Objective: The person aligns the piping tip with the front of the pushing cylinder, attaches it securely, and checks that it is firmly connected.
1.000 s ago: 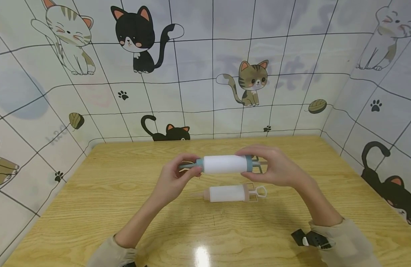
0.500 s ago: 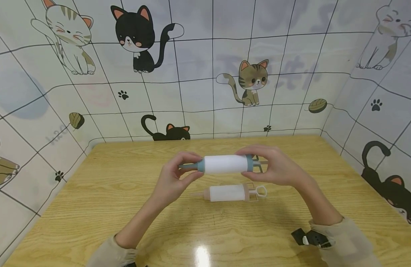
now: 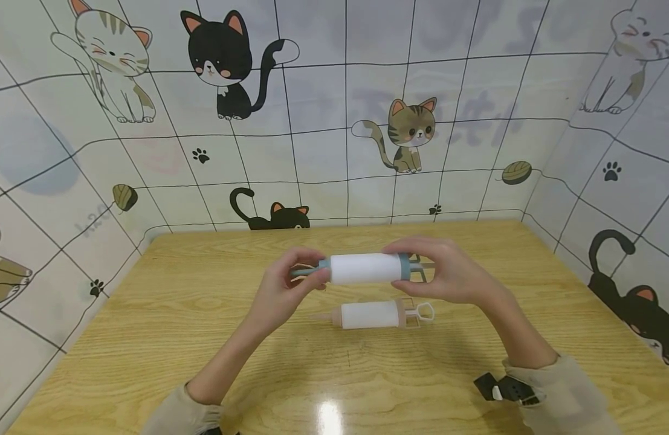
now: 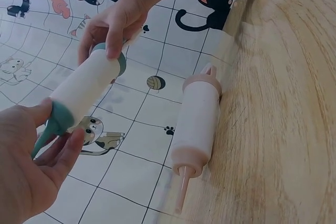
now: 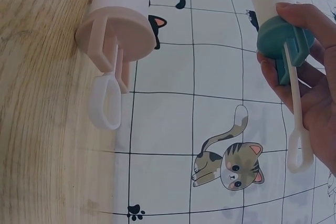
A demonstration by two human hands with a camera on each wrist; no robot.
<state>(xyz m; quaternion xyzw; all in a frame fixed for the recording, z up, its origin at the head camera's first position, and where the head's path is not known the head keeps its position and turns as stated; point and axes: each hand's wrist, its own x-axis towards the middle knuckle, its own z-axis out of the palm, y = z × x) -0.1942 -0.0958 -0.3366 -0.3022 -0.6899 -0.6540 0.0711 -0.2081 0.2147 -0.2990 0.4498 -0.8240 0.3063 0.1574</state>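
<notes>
Here, in the middle of the head view, the left hand pinches the green tip of a white plastic squeeze tube with green ends, held sideways in the air. The right hand grips its other end, so it stays level. A white tube with pink ends lies just below on the wooden desk.
</notes>
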